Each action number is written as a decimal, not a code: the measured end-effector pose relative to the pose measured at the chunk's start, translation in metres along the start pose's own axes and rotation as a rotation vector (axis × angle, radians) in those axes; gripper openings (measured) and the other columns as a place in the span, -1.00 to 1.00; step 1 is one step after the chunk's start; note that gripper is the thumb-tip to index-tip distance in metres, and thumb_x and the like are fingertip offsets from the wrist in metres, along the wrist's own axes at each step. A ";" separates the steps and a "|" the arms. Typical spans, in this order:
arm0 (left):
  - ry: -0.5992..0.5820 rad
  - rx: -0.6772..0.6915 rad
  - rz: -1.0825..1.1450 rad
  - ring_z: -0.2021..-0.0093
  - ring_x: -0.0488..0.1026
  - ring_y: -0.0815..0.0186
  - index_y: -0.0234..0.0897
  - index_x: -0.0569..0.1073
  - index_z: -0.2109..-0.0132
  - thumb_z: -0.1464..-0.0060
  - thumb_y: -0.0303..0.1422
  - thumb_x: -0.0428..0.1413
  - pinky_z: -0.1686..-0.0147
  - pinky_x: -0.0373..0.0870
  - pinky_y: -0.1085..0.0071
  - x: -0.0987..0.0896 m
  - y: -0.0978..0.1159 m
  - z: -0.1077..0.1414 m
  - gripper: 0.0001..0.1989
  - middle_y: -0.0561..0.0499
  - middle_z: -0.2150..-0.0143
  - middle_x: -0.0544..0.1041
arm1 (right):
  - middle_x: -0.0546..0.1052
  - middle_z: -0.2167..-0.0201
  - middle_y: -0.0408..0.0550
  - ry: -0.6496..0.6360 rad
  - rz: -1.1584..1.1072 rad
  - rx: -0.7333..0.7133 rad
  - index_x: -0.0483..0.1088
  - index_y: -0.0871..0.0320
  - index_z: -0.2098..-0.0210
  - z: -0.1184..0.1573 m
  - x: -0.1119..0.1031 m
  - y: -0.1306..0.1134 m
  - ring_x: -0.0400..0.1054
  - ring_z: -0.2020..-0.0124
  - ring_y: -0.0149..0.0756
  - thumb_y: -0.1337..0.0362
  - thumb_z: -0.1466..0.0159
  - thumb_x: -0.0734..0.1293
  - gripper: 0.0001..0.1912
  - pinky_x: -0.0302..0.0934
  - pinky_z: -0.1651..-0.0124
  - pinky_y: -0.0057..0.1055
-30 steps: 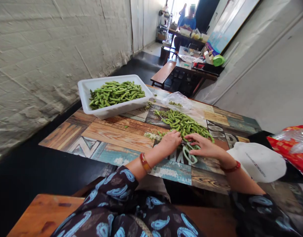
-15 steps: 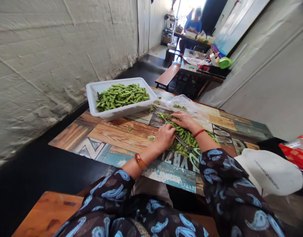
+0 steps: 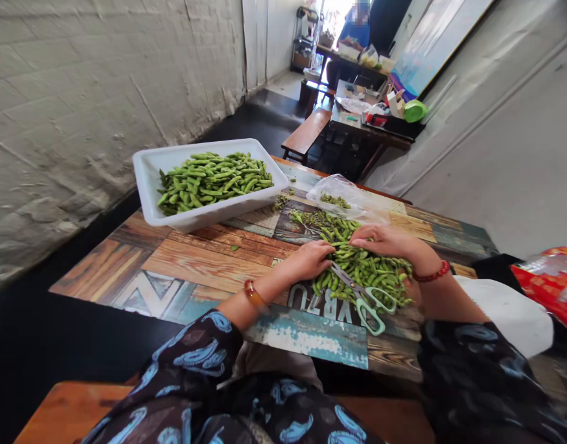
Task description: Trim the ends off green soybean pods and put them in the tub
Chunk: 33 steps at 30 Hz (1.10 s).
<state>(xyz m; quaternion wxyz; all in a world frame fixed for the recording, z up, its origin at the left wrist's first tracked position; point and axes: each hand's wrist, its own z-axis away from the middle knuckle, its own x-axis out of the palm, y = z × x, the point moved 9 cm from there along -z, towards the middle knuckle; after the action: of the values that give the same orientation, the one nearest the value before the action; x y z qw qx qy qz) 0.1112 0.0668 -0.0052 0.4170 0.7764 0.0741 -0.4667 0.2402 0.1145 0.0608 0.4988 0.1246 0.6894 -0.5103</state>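
Note:
A heap of green edamame pods (image 3: 357,265) lies loose on the patterned table (image 3: 209,259). My left hand (image 3: 314,259) is closed at the heap's left edge, its fingertips pinched together; what they hold is hidden. Over the far side of the pods, my right hand (image 3: 385,240) has thumb and fingers closed on an edamame pod. Scissors with pale green handles (image 3: 369,308) rest on the near side of the heap, blades pointing toward my left hand. A white plastic tub (image 3: 209,216) filled with more pods stands at the far left of the table.
Stem scraps (image 3: 306,219) and a clear plastic bag (image 3: 341,188) with trimmings lie beyond the heap. At the right are a white cap (image 3: 500,308) and a red package (image 3: 549,283). A bench (image 3: 306,132) and a cluttered table stand farther back, where a person (image 3: 357,28) is.
My right hand has moved rightward across the heap, away from my left hand, uncovering pods and the scissors. My left hand stays by the heap's left edge. The view has shifted slightly.

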 end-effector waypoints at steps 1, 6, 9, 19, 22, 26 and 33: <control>0.024 -0.009 0.023 -0.03 0.49 0.17 -0.37 0.51 -0.04 -0.19 -0.40 0.09 -0.09 0.41 0.27 -0.005 -0.005 0.000 -0.70 -0.20 -0.03 0.55 | 0.64 0.32 -0.04 0.003 0.045 -0.005 0.62 0.07 0.35 -0.008 -0.002 -0.001 0.49 0.27 -0.16 0.07 -0.23 0.40 -0.77 0.35 0.09 -0.25; 0.386 -0.246 0.082 0.06 0.51 0.18 -0.32 0.55 0.10 -0.21 -0.43 0.03 -0.04 0.42 0.23 -0.051 -0.058 0.010 -0.78 -0.17 0.11 0.58 | 0.52 -0.09 0.12 0.172 0.494 0.085 0.44 0.17 -0.14 -0.061 -0.004 0.004 0.42 -0.06 -0.05 0.18 -0.32 0.34 -0.57 0.26 -0.14 -0.20; 0.559 -0.350 0.075 0.09 0.50 0.19 -0.31 0.55 0.12 -0.23 -0.42 0.01 0.00 0.42 0.23 -0.073 -0.087 0.026 -0.78 -0.16 0.14 0.57 | 0.48 -0.14 0.18 0.148 0.648 0.210 0.33 0.16 -0.24 -0.085 0.013 0.018 0.38 -0.11 0.04 0.08 -0.23 0.42 -0.36 0.26 -0.14 -0.15; 0.358 -0.482 -0.279 -0.13 0.37 0.01 -0.26 0.52 -0.09 -0.17 -0.40 0.08 -0.09 0.33 0.11 -0.073 -0.100 0.031 -0.66 -0.15 -0.18 0.48 | 0.59 0.06 0.12 0.061 0.733 0.323 0.51 0.12 -0.01 -0.054 0.004 0.035 0.48 0.05 -0.07 0.25 -0.29 0.34 -0.69 0.29 0.04 -0.30; 0.308 -0.379 -0.264 -0.12 0.37 0.01 -0.24 0.59 0.01 -0.18 -0.41 0.06 -0.07 0.33 0.10 -0.064 -0.091 0.025 -0.71 -0.09 -0.15 0.52 | 0.54 -0.01 0.13 0.238 0.695 0.162 0.46 0.12 -0.10 -0.059 -0.007 -0.012 0.43 0.00 -0.07 0.13 -0.36 0.28 -0.62 0.27 0.02 -0.30; 0.338 -0.325 -0.136 0.00 0.46 0.10 -0.25 0.63 0.09 -0.17 -0.47 0.03 -0.05 0.36 0.17 -0.063 -0.096 0.024 -0.71 -0.08 0.00 0.62 | 0.58 0.13 0.00 0.079 0.473 0.008 0.53 0.07 0.01 -0.097 0.041 -0.053 0.45 0.12 -0.21 0.19 -0.37 0.29 -0.73 0.25 0.05 -0.37; 0.668 -0.530 0.265 0.16 0.56 0.19 -0.30 0.62 0.20 -0.14 -0.47 0.02 0.08 0.42 0.30 -0.085 -0.138 0.043 -0.74 -0.10 0.20 0.66 | 0.62 0.30 0.00 0.041 0.354 0.115 0.57 0.20 0.19 -0.137 0.087 -0.029 0.46 0.22 -0.24 0.42 -0.18 0.38 -0.80 0.24 0.13 -0.40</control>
<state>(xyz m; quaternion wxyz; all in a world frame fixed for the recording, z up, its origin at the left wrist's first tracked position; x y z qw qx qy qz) -0.0338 0.1472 -0.0278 0.6110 0.7537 0.2215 -0.0977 0.1026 0.1857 0.0036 0.5588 0.2827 0.6364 -0.4504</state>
